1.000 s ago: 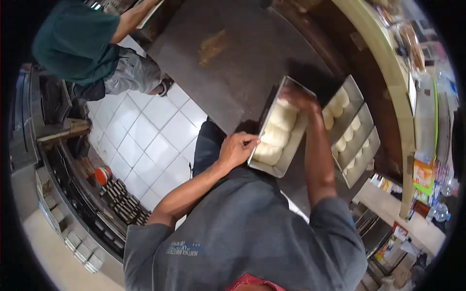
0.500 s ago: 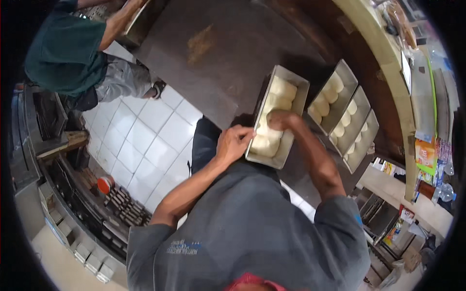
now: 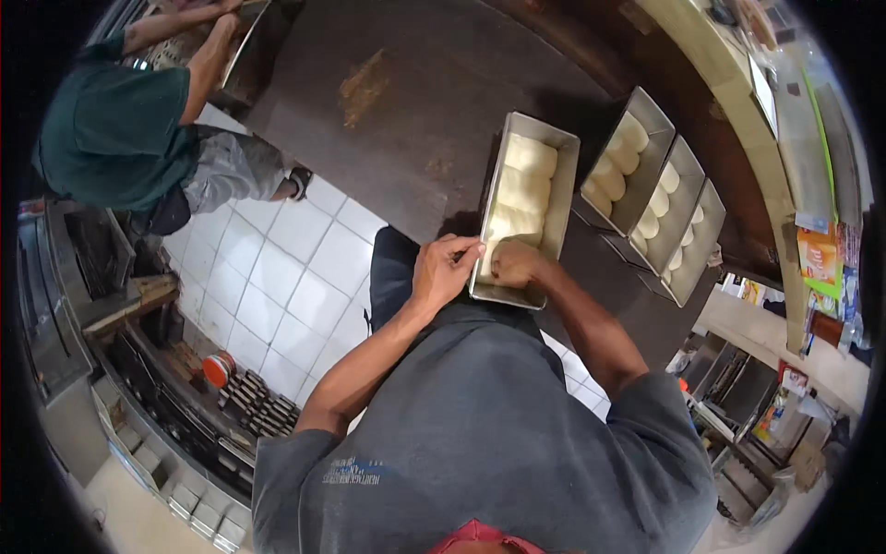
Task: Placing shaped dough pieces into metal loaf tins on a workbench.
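A metal loaf pan [image 3: 566, 189] lies lengthwise before me at the table's near edge. Several rolls of pale dough [image 3: 522, 192] fill it in a row. My left hand [image 3: 447, 270] pinches the pan's left rim near its closer end. Inside the pan, my right hand [image 3: 517, 264] is curled into a fist with its knuckles against the dough at the near end. The fist partly covers that dough, and nothing shows inside its fingers.
To the right stand three more loaf pans side by side, including one with rounded dough [image 3: 621, 159]. The dark table [image 3: 434, 92] has a floury smear. At far left, another person in a green shirt [image 3: 120, 134] handles a metal container.
My right hand has moved down the pan, from the middle of the dough row to its near end. My left hand stays on the rim. The view has shifted slightly.
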A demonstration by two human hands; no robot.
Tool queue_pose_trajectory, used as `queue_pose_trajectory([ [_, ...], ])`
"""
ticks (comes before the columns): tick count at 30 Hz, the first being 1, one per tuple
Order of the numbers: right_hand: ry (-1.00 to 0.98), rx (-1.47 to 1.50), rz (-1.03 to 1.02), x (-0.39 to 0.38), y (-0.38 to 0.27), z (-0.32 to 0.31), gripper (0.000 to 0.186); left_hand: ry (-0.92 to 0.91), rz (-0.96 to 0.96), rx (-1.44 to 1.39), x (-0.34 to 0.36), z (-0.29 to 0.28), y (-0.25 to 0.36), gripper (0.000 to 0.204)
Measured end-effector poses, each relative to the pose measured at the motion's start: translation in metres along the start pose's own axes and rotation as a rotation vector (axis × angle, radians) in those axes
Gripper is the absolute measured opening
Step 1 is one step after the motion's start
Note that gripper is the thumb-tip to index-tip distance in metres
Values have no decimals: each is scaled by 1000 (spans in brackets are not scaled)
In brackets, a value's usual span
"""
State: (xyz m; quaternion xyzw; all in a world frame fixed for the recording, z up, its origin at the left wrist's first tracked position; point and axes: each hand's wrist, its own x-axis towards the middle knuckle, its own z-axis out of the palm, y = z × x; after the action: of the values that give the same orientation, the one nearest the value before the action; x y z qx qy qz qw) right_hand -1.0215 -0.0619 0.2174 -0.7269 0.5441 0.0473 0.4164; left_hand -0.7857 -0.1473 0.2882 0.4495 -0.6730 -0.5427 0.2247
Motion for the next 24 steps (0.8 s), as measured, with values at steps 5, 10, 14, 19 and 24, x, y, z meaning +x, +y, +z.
queue_pose_trajectory([
  [5, 56, 201, 26, 8, -3, -5, 35, 25, 26, -47, -4, 1, -5, 20],
  [10, 104, 390, 37, 25, -3, -18, 34, -22, -11, -16, -7, 0, -5, 19],
  [14, 124, 531, 34, 41, -3, -30, 34, -40, -42, 9, -9, -3, -3, 18],
  [19, 243, 463, 90, 54, 16, -27, 29, -32, -63, -26, -16, -8, 3, 17],
  [24, 203, 161, 0, 76, 35, -75, 25, -43, 6, 16, -8, -7, 12, 16],
])
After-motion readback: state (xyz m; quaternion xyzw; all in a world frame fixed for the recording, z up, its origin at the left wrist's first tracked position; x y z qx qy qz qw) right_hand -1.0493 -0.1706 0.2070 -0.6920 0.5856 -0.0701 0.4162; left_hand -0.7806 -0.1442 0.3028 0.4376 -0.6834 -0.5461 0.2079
